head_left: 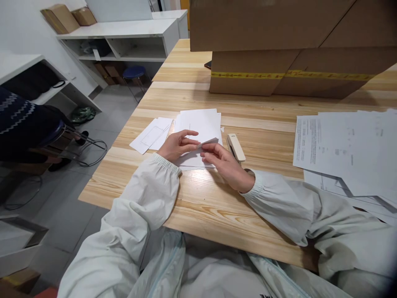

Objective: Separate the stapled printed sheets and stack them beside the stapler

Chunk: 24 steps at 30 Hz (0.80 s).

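A sheet of paper [208, 142] is bent up along one edge between my two hands, above a small stack of white papers [200, 122] on the wooden table. My left hand [178, 145] grips the raised edge from the left between thumb and fingers, its index finger stretched out above. From the right, my right hand [226, 165] has its fingers curled at the same sheet, the thumb below. Just beyond my right hand lies a cream-coloured stapler [235, 147]. Smaller white sheets with printed lines [151, 134] lie left of the stack.
Large cardboard boxes [248, 72] stand stacked at the back of the table [198, 207]. Printed sheets [341, 149] overlap at the right. A dark phone-like object [208, 65] shows beside the boxes. At the left, a person [18, 120] sits on a stool near white shelves [124, 31].
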Available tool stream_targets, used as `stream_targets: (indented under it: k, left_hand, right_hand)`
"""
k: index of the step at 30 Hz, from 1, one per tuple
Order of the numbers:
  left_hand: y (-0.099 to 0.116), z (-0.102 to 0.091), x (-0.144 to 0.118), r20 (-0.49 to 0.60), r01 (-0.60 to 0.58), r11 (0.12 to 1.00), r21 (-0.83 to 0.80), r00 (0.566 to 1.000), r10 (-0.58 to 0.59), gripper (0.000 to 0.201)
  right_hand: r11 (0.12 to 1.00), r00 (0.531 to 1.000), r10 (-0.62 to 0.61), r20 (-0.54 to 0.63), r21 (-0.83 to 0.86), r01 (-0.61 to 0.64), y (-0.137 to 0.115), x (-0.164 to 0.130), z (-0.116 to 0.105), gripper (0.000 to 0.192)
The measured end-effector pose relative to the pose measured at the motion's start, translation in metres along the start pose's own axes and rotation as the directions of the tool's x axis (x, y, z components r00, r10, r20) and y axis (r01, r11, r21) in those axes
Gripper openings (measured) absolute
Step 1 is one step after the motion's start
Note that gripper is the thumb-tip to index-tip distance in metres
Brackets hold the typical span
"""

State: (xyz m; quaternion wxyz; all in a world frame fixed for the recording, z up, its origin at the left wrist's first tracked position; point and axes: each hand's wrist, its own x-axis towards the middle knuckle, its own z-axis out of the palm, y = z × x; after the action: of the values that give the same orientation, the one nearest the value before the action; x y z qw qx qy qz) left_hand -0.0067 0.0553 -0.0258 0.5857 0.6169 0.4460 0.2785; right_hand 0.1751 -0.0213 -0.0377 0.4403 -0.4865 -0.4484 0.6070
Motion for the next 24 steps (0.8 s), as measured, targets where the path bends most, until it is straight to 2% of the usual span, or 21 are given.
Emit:
stream_targets:
  k: [7,14,18,24]
  left_hand:
    - [-0.004,-0.003,0.002,-0.014,0.040,0.998,-0.042,0.999,-0.041,0.052]
    - [-0.005,-0.002,0.000,0.021,0.013,1.000,-0.011,1.000,-0.013,0.058]
    - [-0.006,-0.002,0.000,0.022,0.013,1.000,0.002,1.000,-0.013,0.056]
    - [-0.005,-0.004,0.002,0.030,0.024,1.000,0.021,0.999,-0.024,0.056]
  right_hand:
    - [0.999,1.000,0.030,-0.007,0.044,-0.030,-0.002,0.001,0.001,0.023]
    - [0.996,0.999,0.037,-0.010,0.087,-0.036,-0.004,0.002,0.000,0.021]
    - [0.988,0.998,0.048,-0.030,0.145,-0.043,-0.003,0.008,-0.001,0.031]
    - [0.991,0.998,0.034,-0.048,0.135,-0.027,0.003,0.011,-0.001,0.040]
